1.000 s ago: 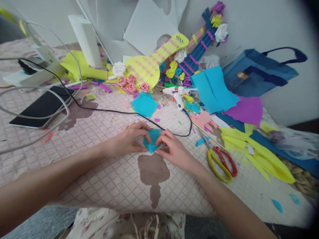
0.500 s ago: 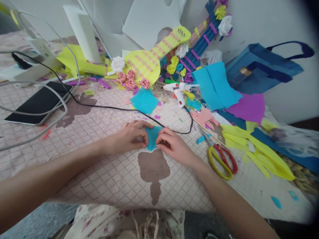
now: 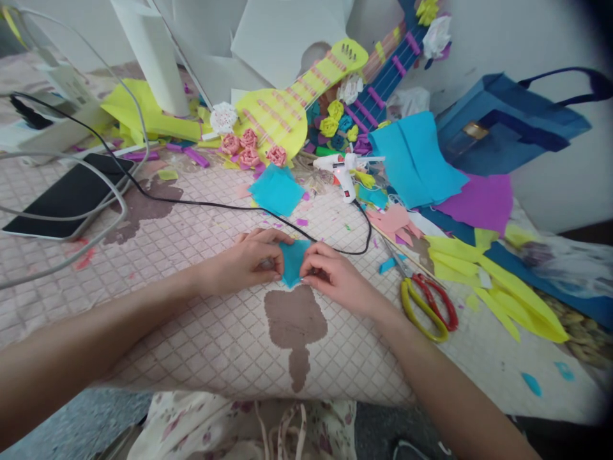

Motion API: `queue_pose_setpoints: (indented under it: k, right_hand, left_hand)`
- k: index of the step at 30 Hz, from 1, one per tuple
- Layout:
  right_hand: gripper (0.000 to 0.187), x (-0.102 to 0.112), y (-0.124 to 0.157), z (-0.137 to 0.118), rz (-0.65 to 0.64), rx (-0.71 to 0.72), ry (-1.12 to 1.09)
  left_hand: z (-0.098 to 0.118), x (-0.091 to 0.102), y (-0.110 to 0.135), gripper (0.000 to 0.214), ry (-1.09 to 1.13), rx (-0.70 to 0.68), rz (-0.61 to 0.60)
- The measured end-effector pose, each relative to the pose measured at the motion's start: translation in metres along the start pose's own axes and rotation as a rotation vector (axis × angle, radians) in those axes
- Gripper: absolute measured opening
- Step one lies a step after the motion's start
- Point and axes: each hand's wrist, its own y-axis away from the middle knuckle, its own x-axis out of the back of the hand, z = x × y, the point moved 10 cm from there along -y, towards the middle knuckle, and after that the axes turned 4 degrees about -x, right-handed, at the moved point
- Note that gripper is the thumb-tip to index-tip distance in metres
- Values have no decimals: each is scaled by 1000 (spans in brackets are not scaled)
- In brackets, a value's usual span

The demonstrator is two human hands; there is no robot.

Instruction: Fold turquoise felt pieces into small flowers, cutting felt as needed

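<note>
Blue paper (image 3: 294,260) was pinched near mid-frame by the left hand (image 3: 249,259) and right hand (image 3: 331,277); scissors (image 3: 426,301) lay farther right.

Blue paper piece (image 3: 294,262), diamond-patterned beige-pink cloth (image 3: 215,348), red-and-yellow scissor handles (image 3: 428,307)

Craft workspace, with glue gun (image 3: 343,172), scissors (image 3: 416,279), coloured paper (image 3: 414,160).

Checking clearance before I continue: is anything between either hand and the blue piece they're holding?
Nothing visible: the left hand and right hand both hold the blue piece. The black cord runs beyond its far edge.
</note>
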Motion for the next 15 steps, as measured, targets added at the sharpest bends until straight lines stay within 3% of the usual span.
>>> queue_pose_setpoints:
  k: [9,15]
  right_hand:
    - [9,-1,-3,0,73,-58,70]
    - [10,-1,0,-2,-35,17,-19]
  left_hand:
    - [5,-2,-3,12,-63,77,19]
    - [3,-2,-1,11,-56,71,-5]
